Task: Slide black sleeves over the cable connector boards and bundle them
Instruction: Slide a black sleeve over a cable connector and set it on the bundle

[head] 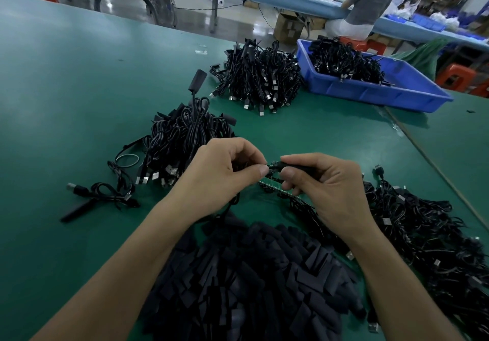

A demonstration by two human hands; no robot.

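Both hands meet over the green table (pixel 66 89). The left hand (pixel 225 174) pinches one end of a black sleeve (pixel 289 166) between thumb and forefinger. The right hand (pixel 325 187) grips the other end, its fingers curled round it. The sleeve lies level between the two grips. Just beneath it a narrow green connector board (pixel 276 186) slants down under the right fingers. I cannot tell whether those fingers hold the board as well.

Below the grip, between the forearms, lies a big heap of loose sleeves (pixel 251 274). To the right of the grip, running under the right wrist, sprawls a tangle of unsleeved cables (pixel 423 221) with their plugs showing. Just behind the left hand, partly hidden by its knuckles, sits a bundle of sleeved cables (pixel 185 134). Left of that bundle a rubber band (pixel 127 160) lies flat on the table. Well to the left of the grip rests a single loose cable (pixel 100 195).

Farther beyond the grip lies a second bundle (pixel 259 76), its plugs fanned toward the hands. Beside it, to the right, a blue bin (pixel 370 94) holds more cables. Past the table edge stand a fan (pixel 158 4) and a cardboard box (pixel 288 27). A seated person (pixel 365 4) works at another bench.
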